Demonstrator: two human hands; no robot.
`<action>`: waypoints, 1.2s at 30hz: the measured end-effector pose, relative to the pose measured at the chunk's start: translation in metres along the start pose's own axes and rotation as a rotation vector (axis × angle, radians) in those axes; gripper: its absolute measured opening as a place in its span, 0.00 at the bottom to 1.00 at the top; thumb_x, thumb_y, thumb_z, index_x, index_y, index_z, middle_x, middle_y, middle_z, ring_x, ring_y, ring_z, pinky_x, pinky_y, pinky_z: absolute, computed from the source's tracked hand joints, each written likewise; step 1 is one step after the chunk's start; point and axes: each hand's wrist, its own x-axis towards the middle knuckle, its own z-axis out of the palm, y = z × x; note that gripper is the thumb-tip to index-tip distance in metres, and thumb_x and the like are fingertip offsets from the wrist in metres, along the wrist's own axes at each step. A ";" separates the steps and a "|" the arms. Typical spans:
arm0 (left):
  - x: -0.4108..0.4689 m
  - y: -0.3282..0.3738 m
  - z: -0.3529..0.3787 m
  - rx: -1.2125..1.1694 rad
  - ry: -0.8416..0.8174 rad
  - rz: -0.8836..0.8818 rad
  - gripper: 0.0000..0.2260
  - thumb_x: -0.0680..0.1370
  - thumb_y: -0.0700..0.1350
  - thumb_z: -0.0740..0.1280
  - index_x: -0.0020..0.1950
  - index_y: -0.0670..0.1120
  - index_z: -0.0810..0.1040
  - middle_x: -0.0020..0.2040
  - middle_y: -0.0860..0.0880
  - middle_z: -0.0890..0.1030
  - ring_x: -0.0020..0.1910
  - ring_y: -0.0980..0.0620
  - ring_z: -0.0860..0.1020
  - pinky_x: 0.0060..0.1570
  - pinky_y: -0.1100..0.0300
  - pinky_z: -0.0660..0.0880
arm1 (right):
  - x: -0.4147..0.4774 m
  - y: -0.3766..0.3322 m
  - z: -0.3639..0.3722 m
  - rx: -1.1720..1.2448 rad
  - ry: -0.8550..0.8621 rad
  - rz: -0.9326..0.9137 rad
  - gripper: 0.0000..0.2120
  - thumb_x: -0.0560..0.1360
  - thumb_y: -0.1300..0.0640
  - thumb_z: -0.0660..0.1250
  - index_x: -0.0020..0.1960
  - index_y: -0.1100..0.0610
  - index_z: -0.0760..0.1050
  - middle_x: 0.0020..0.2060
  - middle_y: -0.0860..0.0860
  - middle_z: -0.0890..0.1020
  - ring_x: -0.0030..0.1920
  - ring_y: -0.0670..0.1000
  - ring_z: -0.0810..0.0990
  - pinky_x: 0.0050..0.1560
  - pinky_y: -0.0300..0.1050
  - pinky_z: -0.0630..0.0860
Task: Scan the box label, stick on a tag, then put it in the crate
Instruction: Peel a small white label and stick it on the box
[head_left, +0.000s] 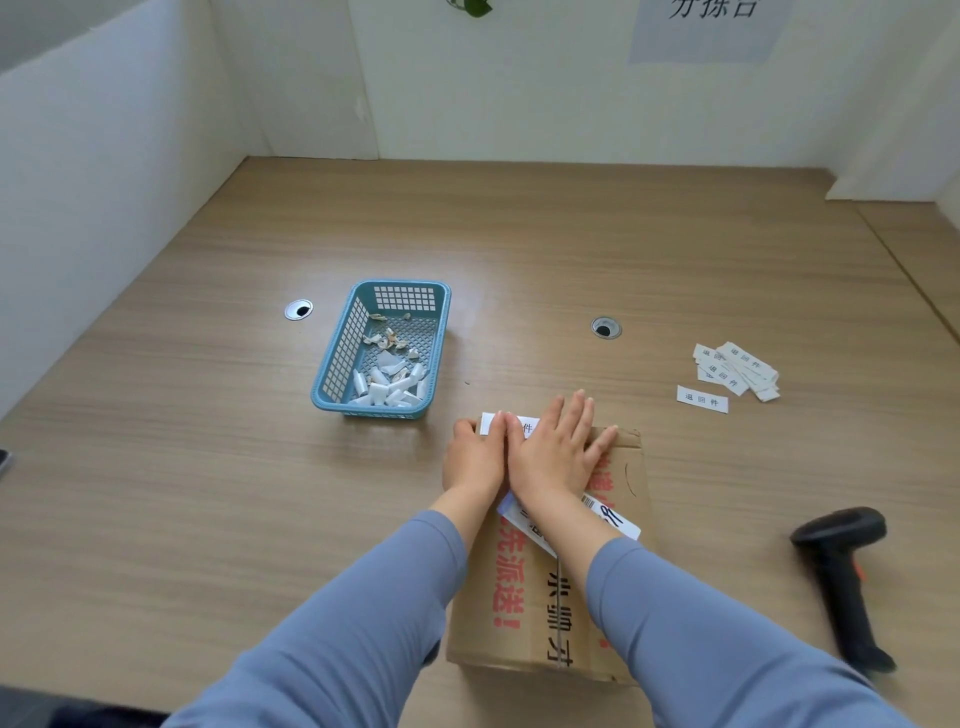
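Observation:
A brown cardboard box with red and black printing lies flat on the wooden table in front of me. A white shipping label with a barcode shows on its top, partly under my right wrist. A small white tag sits at the box's far left corner. My left hand and my right hand both lie flat on the box's far end, fingers spread, pressing on the tag. A black handheld scanner lies on the table to the right of the box.
A blue plastic basket holding several white paper scraps stands left of and beyond the box. A loose pile of white tags lies at the right. Two round cable holes sit in the table. White partition walls enclose the back and left.

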 end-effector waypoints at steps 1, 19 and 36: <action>0.000 0.000 0.001 0.010 0.010 0.006 0.25 0.76 0.62 0.59 0.62 0.44 0.71 0.59 0.44 0.79 0.59 0.43 0.76 0.57 0.52 0.73 | 0.000 0.000 0.001 -0.006 0.002 0.004 0.37 0.79 0.36 0.45 0.78 0.61 0.49 0.78 0.57 0.48 0.78 0.55 0.41 0.73 0.64 0.33; 0.001 -0.001 0.000 0.069 0.028 0.035 0.21 0.80 0.57 0.51 0.58 0.42 0.72 0.58 0.41 0.78 0.57 0.41 0.76 0.51 0.54 0.69 | 0.006 0.002 -0.001 0.091 0.050 0.060 0.25 0.82 0.49 0.51 0.76 0.58 0.57 0.78 0.55 0.55 0.78 0.53 0.49 0.75 0.58 0.35; 0.000 0.012 -0.001 0.077 0.022 -0.069 0.31 0.71 0.68 0.59 0.60 0.43 0.71 0.58 0.45 0.79 0.58 0.43 0.77 0.56 0.50 0.73 | 0.010 0.000 0.002 0.156 0.096 0.122 0.33 0.75 0.36 0.57 0.71 0.58 0.64 0.73 0.54 0.66 0.76 0.53 0.56 0.75 0.57 0.36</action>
